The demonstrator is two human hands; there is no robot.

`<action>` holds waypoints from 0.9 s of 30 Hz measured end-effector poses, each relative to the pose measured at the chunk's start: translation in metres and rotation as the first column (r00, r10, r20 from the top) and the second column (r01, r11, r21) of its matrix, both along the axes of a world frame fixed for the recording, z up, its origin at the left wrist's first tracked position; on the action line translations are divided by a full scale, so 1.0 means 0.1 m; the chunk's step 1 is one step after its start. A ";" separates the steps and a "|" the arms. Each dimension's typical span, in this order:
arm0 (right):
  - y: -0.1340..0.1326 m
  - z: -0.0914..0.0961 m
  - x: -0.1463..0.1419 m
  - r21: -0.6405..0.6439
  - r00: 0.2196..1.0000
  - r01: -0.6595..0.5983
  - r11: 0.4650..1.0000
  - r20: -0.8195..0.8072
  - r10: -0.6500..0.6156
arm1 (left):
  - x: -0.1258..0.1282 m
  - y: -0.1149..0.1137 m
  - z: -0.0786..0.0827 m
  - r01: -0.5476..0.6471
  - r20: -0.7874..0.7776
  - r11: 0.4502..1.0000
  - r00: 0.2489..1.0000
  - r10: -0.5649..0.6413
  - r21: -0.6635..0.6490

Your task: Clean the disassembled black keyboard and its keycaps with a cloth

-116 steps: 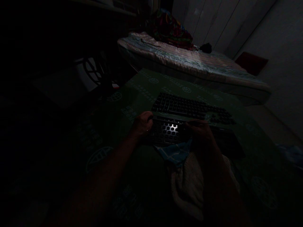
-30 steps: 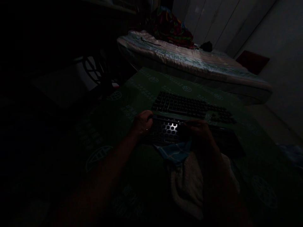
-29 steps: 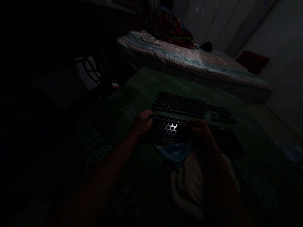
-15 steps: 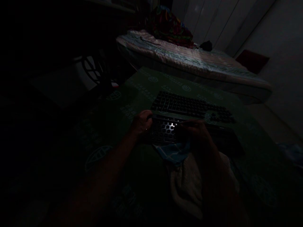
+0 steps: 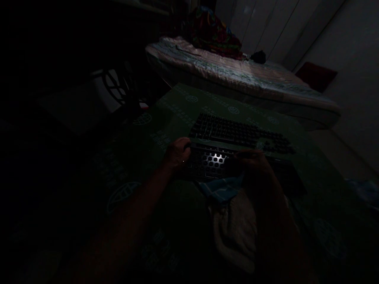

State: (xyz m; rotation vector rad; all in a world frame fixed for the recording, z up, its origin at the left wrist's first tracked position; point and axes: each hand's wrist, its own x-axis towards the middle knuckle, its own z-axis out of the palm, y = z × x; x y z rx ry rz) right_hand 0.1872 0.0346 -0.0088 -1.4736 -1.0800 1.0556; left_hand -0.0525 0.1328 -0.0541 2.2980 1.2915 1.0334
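The left hand gripped the keyboard plate at its 9 o'clock end. The right hand lay over a blue cloth; its fingers were too dark to tell.

A bed stood at twelve o'clock, with a colourful bundle on it. A dark red cushion lay at two o'clock by the wall.

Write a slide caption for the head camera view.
Dim room: left hand on a perforated keyboard frame, right hand over a checked cloth, green mat beneath.
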 end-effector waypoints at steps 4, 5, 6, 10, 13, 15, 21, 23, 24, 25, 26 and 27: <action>-0.01 0.00 0.06 -0.015 0.998 -0.042 0.999 0.036 0.043 | -0.01 0.00 0.00 0.004 -0.004 1.000 1.000 -0.004 -0.003; -0.01 0.00 0.06 -0.015 0.998 -0.045 0.999 0.051 0.045 | -0.01 0.00 0.00 0.004 -0.005 1.000 1.000 -0.004 -0.004; -0.01 0.00 0.06 -0.015 0.997 -0.041 0.999 0.060 0.042 | -0.01 0.00 0.00 0.003 -0.004 1.000 1.000 -0.003 -0.005; -0.01 0.00 0.03 -0.003 1.000 -0.006 1.000 0.017 0.006 | 0.00 -0.01 0.01 -0.004 0.002 1.000 1.000 0.004 -0.005; 0.00 -0.01 -0.01 -0.003 1.000 -0.014 1.000 -0.013 0.014 | 0.00 -0.01 0.01 -0.003 0.001 1.000 1.000 0.003 -0.009; 0.00 -0.02 -0.02 -0.007 1.000 -0.012 1.000 -0.017 0.012 | 0.00 0.00 0.01 0.000 -0.001 1.000 1.000 0.000 -0.013; 0.03 -0.03 -0.05 0.023 0.998 0.066 0.998 -0.021 -0.066 | 0.00 0.00 0.01 0.003 0.000 1.000 1.000 -0.003 -0.014; 0.03 -0.03 -0.04 0.019 0.999 0.020 1.000 -0.026 -0.019 | 0.00 0.00 0.02 0.004 0.001 1.000 1.000 -0.004 -0.014; 0.02 -0.02 -0.03 0.012 1.000 0.001 1.000 -0.015 0.000 | 0.00 0.00 0.02 0.006 0.001 1.000 1.000 -0.006 -0.014; 0.02 -0.02 -0.02 0.004 1.000 -0.009 1.000 0.001 0.009 | 0.00 0.00 0.02 0.006 0.001 1.000 1.000 -0.006 -0.015; 0.01 -0.01 0.00 -0.002 1.000 -0.010 1.000 0.017 0.010 | 0.00 0.00 0.02 0.007 0.000 1.000 1.000 -0.007 -0.016; 0.00 -0.01 0.02 -0.013 1.000 -0.011 1.000 0.028 0.011 | 0.00 0.00 0.02 0.006 -0.001 1.000 1.000 -0.006 -0.017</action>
